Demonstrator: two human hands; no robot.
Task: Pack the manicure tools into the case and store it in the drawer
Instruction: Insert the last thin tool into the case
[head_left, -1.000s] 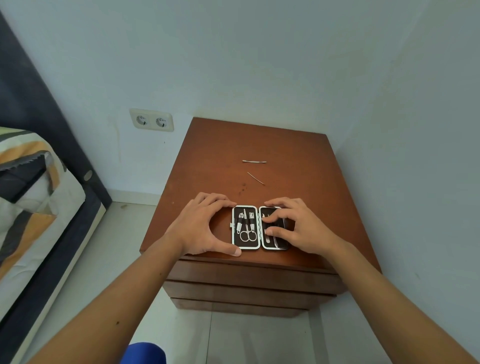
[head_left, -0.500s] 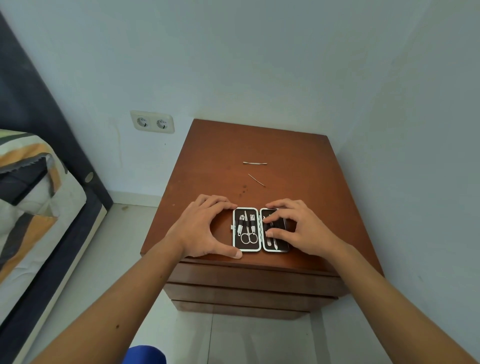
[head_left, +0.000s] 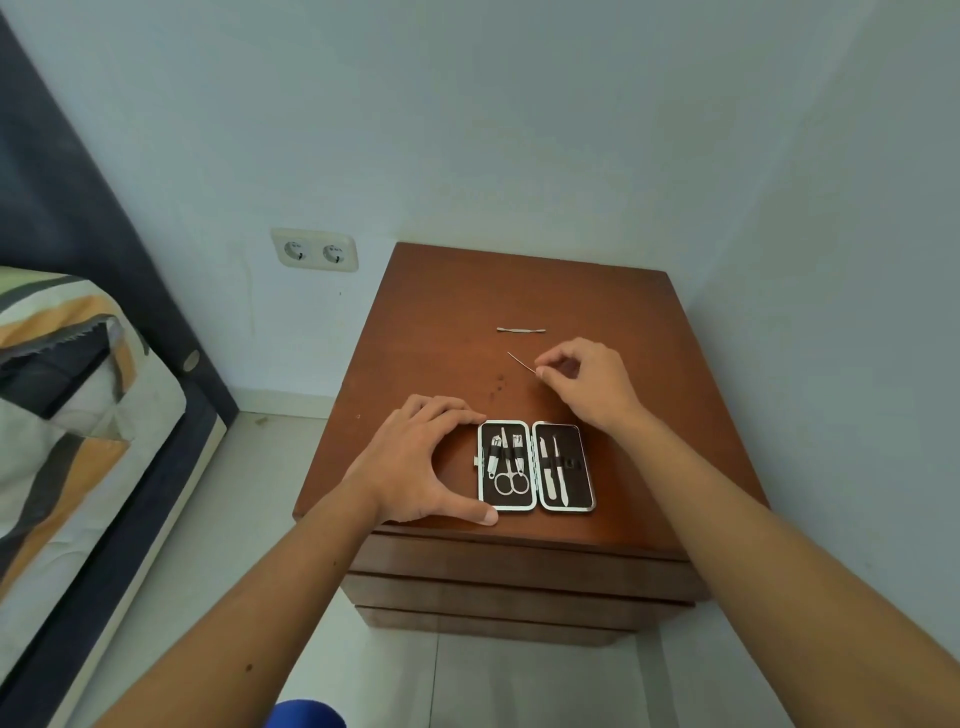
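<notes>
The right hand (head_left: 587, 387) pinches the near end of a thin metal tool (head_left: 521, 361) between thumb and forefinger, just behind the open manicure case (head_left: 536, 465). The left hand (head_left: 415, 462) braces the case's left edge, thumb and fingers spread in a wide curve. A second loose tool (head_left: 521, 330) lies farther behind the case on the wooden nightstand (head_left: 415, 322). Whether the pinched tool is lifted off the wood is unclear.

no readable text, labels, brands or numbers anywhere, nothing legible on the open manicure case (head_left: 536, 466) beside the left hand (head_left: 415, 462), nor on the double wall socket (head_left: 315, 250) beyond it
</notes>
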